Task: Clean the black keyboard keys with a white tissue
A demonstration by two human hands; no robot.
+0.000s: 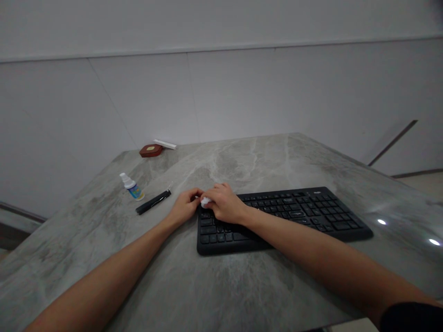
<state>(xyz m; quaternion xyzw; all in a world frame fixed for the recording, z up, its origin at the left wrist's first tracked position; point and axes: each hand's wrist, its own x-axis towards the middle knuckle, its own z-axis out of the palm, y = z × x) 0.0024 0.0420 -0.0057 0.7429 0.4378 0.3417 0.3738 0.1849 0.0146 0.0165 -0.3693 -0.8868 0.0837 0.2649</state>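
Observation:
A black keyboard (280, 207) lies flat on the grey marbled table. At its upper left corner, my left hand (184, 204) has its fingers curled in against the edge, gripping it. My right hand (224, 204) rests over the left-end keys, closed on a small white wad (205, 202), tissue or cloth, pressed close to the same corner. The fingers of both hands almost meet there, and the right hand and forearm cover part of the keys. Left of my left hand lies a slim black pen-like tool (153, 202) with a clear tip.
A small spray bottle (133, 188) with a white top and blue label stands on the left of the table (235, 286). Farther back are a reddish-brown case (151, 151) and a flat white strip (165, 144), near the pale wall (228, 97).

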